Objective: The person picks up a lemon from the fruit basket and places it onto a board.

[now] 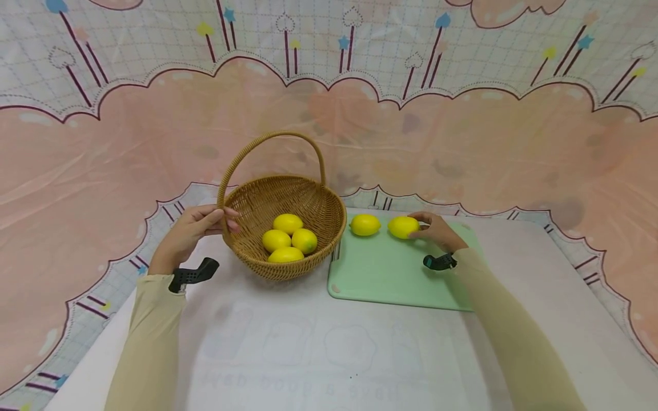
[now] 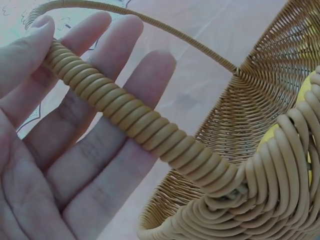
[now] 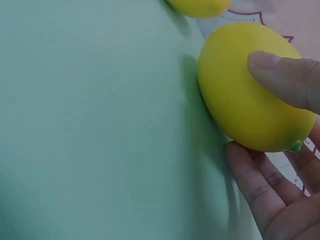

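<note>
My left hand (image 1: pixel 197 225) holds the handle of a brown wicker basket (image 1: pixel 247 266) at its left side. The left wrist view shows the thumb on the wrapped handle (image 2: pixel 115 102) and the fingers behind it. Inside the basket lie several yellow lemons (image 1: pixel 286 254). With thumb and fingertips my right hand (image 1: pixel 436 231) pinches a lemon (image 1: pixel 403 227) at the back of a light green cutting board (image 1: pixel 396 274). Seen from the right wrist, this lemon (image 3: pixel 240 90) has its green tip toward the palm. Another lemon (image 1: pixel 365 225) lies on the board just left of it.
Basket and board stand side by side on a white-covered table (image 1: pixel 288 354), the basket's right rim near the board's left edge. Behind them hangs a pink and white patterned cloth (image 1: pixel 390 137). The basket's tall arched handle (image 1: pixel 277 135) rises above its bowl.
</note>
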Demonstrator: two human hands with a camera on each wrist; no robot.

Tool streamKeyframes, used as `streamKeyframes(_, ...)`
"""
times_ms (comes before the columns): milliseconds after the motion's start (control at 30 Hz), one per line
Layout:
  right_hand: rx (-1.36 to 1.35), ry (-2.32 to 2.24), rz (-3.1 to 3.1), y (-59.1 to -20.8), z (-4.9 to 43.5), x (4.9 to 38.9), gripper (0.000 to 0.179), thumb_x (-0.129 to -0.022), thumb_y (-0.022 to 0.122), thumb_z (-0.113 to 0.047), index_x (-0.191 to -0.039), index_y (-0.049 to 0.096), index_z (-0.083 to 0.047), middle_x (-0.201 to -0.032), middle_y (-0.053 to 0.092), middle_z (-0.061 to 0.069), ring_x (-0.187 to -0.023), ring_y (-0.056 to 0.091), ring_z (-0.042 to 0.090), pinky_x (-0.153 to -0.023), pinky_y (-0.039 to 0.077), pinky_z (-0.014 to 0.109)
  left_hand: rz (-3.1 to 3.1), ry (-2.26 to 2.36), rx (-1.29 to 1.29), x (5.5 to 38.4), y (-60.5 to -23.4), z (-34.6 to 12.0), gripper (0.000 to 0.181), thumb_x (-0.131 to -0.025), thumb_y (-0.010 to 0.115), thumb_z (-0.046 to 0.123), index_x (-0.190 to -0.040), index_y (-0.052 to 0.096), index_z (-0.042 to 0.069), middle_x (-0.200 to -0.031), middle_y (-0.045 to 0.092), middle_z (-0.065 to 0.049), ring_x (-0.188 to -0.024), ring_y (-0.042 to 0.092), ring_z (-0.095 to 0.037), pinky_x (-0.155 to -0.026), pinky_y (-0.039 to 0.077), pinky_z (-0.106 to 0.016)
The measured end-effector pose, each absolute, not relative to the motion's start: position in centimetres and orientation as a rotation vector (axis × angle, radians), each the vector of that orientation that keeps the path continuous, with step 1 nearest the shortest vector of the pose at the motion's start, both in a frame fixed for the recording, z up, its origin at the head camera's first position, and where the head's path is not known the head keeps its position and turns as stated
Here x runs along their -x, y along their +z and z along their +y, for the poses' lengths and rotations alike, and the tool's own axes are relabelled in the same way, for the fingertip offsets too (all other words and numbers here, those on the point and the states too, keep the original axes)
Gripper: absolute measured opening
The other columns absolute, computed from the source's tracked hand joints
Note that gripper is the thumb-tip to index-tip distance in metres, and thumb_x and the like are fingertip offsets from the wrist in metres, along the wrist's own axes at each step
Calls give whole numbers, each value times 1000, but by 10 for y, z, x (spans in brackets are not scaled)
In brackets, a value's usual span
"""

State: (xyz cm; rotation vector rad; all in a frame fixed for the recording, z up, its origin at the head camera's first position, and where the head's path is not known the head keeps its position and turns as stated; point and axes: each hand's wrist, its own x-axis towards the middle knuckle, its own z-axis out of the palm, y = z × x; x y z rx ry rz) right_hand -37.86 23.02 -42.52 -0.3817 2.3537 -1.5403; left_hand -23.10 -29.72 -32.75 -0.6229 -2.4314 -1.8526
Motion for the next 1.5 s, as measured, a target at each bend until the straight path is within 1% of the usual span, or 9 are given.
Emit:
streamKeyframes(133,367,-1553,2347,-427,228,380,59,-85,65,-2,-138,39,0,-147,35,19,-129,38,38,-100,43,33,-2401,-1882,632,233,-329,-299,29,-101,42,20,-106,68,7,-87,73,8,-87,68,-4,-80,54,-16)
streamKeyframes(300,384,-1559,2329,-427,225,382,59,-87,64,-2,-139,37,-1,-148,33,20,-133,35,39,-109,36,46,-2365,-1893,615,234,-329,-301,28,-100,43,20,-106,68,8,-86,73,8,-88,68,-4,-80,53,-15)
streamKeyframes(433,388,-1536,2309,-427,226,381,61,-87,63,-3,-142,34,-1,-151,26,21,-139,25,41,-112,29,51,-2362,-1897,612,234,-330,-301,31,-100,44,21,-109,65,1,-85,73,8,-87,68,-4,-80,53,-15)
streamKeyframes(533,393,-1533,2290,-427,226,381,63,-88,63,-3,-143,32,-1,-153,22,21,-142,19,39,-114,26,52,-2363,-1904,606,234,-330,-301,31,-100,44,21,-110,64,0,-85,73,7,-86,68,-4,-80,53,-15)
streamKeyframes(633,396,-1543,2276,-427,226,381,63,-87,62,0,-143,31,-1,-154,21,20,-143,16,39,-115,23,52,-2369,-1898,606,233,-329,-300,29,-100,44,21,-109,66,5,-86,73,8,-86,68,-4,-79,53,-15)
streamKeyframes(867,398,-1547,2273,-425,224,381,63,-86,61,4,-142,32,1,-152,23,22,-140,21,40,-115,23,52,-2393,-1886,626,234,-325,-298,26,-101,43,20,-104,68,19,-87,73,10,-86,68,-4,-79,53,-15)
streamKeyframes(967,403,-1554,2268,-425,223,381,64,-86,61,5,-142,32,2,-152,24,22,-139,23,40,-115,24,52,-2390,-1899,627,234,-325,-297,26,-101,43,20,-105,68,16,-87,73,9,-85,68,-4,-80,53,-15)
streamKeyframes(1133,414,-1527,2289,-425,221,382,64,-86,62,3,-142,32,1,-152,24,22,-138,25,41,-114,26,52,-2384,-1908,617,233,-324,-297,29,-100,43,20,-110,65,4,-87,73,9,-86,68,-4,-80,53,-16)
streamKeyframes(1500,435,-1503,2280,-414,215,375,64,-86,59,6,-143,30,3,-152,20,25,-138,23,44,-114,22,55,-2402,-1871,589,232,-324,-296,32,-100,44,22,-111,63,0,-87,72,10,-85,68,-4,-80,53,-15)
